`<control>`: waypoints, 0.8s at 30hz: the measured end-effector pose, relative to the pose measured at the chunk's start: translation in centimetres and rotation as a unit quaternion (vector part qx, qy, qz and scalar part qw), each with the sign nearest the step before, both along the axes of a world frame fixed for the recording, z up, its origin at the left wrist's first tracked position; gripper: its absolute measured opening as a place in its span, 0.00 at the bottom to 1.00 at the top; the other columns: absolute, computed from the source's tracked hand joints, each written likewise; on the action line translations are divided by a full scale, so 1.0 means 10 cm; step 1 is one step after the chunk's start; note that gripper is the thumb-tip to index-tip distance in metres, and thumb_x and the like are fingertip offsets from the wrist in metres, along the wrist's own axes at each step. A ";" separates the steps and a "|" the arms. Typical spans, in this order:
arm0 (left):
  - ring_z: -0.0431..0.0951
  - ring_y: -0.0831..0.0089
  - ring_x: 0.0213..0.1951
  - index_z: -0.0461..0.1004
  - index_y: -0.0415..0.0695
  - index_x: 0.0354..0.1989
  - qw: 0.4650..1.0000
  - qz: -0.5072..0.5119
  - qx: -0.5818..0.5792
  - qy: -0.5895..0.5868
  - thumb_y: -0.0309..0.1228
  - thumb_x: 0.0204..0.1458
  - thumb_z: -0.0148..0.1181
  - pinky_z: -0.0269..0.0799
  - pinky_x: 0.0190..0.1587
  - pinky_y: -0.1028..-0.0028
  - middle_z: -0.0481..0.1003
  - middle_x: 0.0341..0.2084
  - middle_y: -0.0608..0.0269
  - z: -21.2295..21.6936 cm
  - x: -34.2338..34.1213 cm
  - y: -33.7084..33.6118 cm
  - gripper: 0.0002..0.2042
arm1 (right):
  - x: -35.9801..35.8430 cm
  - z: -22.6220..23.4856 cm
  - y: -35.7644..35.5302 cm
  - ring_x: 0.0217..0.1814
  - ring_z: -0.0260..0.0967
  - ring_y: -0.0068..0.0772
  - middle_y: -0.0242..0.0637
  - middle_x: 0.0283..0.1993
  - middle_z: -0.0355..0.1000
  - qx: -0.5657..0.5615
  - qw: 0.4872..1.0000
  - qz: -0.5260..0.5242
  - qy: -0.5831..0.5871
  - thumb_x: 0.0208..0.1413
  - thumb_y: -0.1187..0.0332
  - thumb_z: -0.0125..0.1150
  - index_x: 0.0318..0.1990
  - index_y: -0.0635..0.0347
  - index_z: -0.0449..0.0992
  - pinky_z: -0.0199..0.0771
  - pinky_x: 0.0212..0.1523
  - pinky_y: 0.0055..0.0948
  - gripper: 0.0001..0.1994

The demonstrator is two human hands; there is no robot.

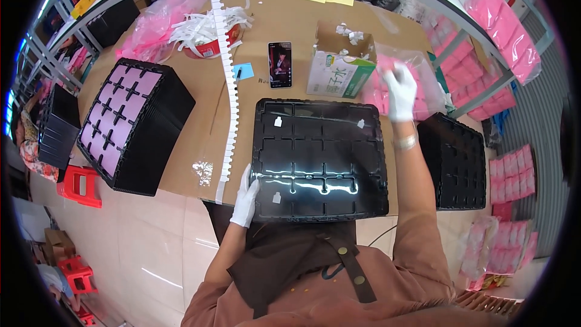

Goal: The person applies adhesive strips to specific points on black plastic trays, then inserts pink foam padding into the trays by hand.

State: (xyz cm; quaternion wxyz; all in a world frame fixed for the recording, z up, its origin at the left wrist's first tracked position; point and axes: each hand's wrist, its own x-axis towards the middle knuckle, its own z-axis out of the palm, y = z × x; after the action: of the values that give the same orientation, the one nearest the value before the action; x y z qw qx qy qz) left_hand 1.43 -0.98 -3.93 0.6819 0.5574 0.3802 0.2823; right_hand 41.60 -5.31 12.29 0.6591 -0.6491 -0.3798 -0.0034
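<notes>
A black plastic blister tray [311, 139] with a grid of compartments lies in front of me at the table's near edge. Small white bottle-shaped pieces [278, 122] sit on it, two toward the far side and one near the front left. My left hand [245, 200], in a white glove, grips the tray's left edge. Beyond the tray's far right corner is my raised right hand [400, 91], also gloved, over pink bagged packs [376, 88]. Its fingertips are pinched together and slightly blurred; what they hold, if anything, I cannot make out.
An open carton [342, 72] with white pieces on its rim stands beyond the tray, beside a phone [280, 65]. A red bowl of white strips [209, 47] is farther left. A stack of black trays with lilac cells [130, 121] stands left, another black stack [457, 160] right.
</notes>
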 end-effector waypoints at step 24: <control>0.63 0.49 0.56 0.54 0.37 0.61 0.953 0.026 0.249 0.171 0.30 0.56 0.46 0.59 0.57 0.63 0.61 0.55 0.41 0.29 0.05 -0.10 0.23 | 0.23 -1.04 -0.30 0.32 0.71 0.43 0.46 0.25 0.69 -0.461 0.874 0.142 -0.054 0.38 0.87 0.45 0.23 0.65 0.73 0.69 0.36 0.31 0.10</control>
State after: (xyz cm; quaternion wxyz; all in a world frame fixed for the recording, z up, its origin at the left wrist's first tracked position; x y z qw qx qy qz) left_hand 1.93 -1.99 -1.03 0.4386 0.7394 0.4233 0.2859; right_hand 43.88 -8.35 1.85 0.2571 -0.8169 -0.4619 0.2307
